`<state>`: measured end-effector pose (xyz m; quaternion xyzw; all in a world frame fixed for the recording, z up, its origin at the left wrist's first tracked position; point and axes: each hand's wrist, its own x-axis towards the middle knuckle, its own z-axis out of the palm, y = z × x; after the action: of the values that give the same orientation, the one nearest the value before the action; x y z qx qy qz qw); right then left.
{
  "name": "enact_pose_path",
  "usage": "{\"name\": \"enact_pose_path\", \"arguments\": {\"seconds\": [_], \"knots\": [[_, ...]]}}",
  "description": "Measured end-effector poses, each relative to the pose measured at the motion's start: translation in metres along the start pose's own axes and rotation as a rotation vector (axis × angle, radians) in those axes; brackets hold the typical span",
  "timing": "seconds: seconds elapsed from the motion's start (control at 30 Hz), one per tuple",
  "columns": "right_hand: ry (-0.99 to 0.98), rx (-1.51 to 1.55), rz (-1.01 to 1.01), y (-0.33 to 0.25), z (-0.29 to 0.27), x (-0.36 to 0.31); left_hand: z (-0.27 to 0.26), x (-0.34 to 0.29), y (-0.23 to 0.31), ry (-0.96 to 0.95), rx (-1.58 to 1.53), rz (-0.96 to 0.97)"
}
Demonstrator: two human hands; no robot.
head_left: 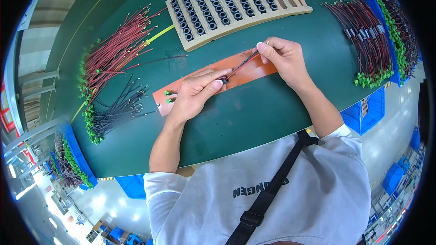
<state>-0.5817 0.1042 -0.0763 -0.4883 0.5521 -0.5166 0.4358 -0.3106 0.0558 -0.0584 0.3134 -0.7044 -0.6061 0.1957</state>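
Over an orange strip-shaped board (252, 63), my left hand (195, 90) is closed on a small black ring core (224, 80), thumb and fingers pinching it. Red and black wires (243, 65) run from the ring up to the right. My right hand (284, 59) pinches the upper part of these wires between thumb and forefinger. Two green connectors (170, 94) lie at the board's left end, just beyond my left hand; whether they belong to the held wires is hidden by that hand.
Behind the board stands a wooden rack (200, 41) with rows of black rings. Red wires (120, 41) and black wires (118, 111) with green connectors lie left on the green table (254, 118). Wires with ring cores (363, 34) lie right, beside a blue bin (383, 31).
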Motion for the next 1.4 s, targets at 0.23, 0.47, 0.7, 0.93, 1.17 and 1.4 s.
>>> {"name": "enact_pose_path", "arguments": {"seconds": [0.23,0.47,0.7,0.93,1.17,1.4], "knots": [[0.031,0.021,-0.062,-0.001,0.001,-0.002,0.007,0.002,0.001,0.084,0.072,0.120],[-0.001,-0.014,-0.241,-0.003,-0.003,-0.005,0.001,0.007,0.008,0.122,0.122,-0.078],[0.027,-0.080,-0.166,-0.005,0.006,0.006,-0.002,0.001,-0.002,0.054,0.090,0.023],[0.114,0.021,-0.179,-0.006,0.016,0.006,0.007,0.003,-0.004,0.129,0.122,0.085],[-0.044,0.249,-0.002,-0.022,0.034,0.002,0.005,0.001,-0.021,0.200,-0.127,0.044],[-0.175,0.207,0.132,-0.018,0.041,-0.005,0.004,0.000,-0.022,0.159,-0.081,0.070]]}}
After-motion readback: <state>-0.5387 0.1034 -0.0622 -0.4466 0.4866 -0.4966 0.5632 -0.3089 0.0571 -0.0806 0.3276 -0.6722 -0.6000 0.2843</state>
